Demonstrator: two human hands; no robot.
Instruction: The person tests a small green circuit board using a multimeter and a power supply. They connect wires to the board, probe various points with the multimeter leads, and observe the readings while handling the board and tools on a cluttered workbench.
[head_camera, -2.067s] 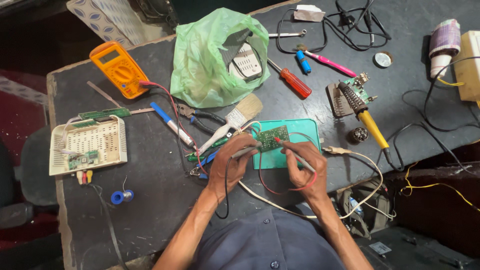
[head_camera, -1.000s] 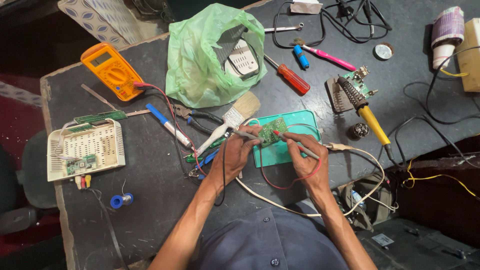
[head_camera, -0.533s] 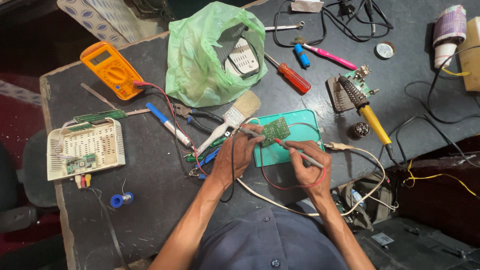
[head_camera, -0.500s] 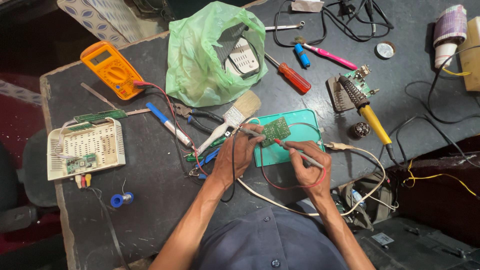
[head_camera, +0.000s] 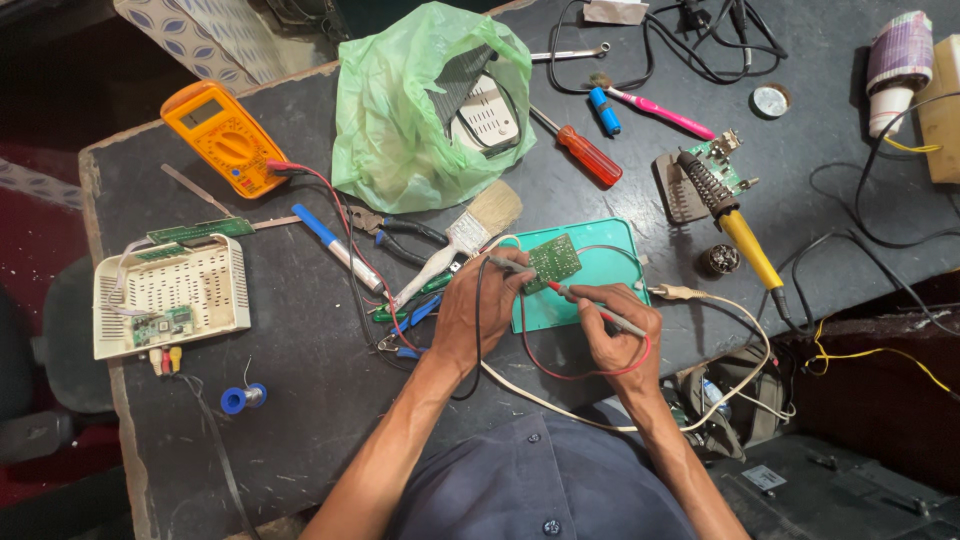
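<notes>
The dark table (head_camera: 300, 400) is crowded with tools, and I see a small green circuit board (head_camera: 553, 262) tilted over a teal mat (head_camera: 610, 270). My left hand (head_camera: 478, 312) is clamped on a dark probe (head_camera: 505, 263) and steadies the board's left edge. My right hand (head_camera: 612, 335), just below and right of the board, grips a red probe (head_camera: 600, 312) whose long axis slants up-left, tip touching the board's lower edge

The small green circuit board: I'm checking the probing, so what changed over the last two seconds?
The small green circuit board was tipped up off the teal plastic mat by the left hand. The right hand kept the red probe on it. Orange multimeter and yellow-handled soldering iron stayed put.
</notes>
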